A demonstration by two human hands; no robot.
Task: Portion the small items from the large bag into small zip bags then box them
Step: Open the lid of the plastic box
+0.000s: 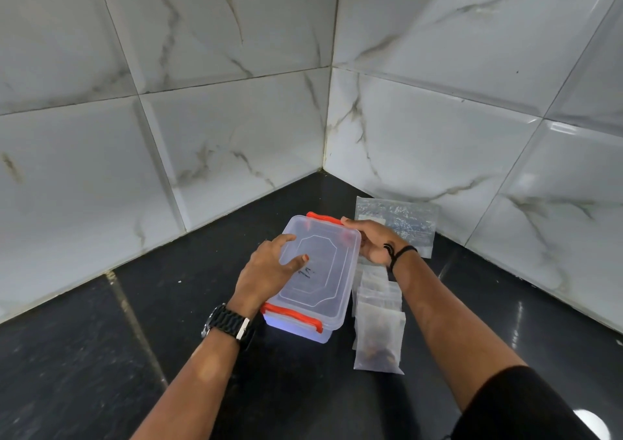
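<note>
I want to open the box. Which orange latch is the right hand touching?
The far latch, at the wall end; the right hand touches it. The near latch is untouched.

A clear plastic box (317,277) with its lid on and orange latches at both ends sits between the fingers of the left hand (266,271) and right hand (371,240), with filled small zip bags (377,325) overlapping beside it below the right fingers and the large bag (401,224) flat just beyond them.

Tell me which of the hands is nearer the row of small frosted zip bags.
Right. The right hand grips the clear box's far end, just above the small frosted zip bags; the left hand rests across the lid.
</note>
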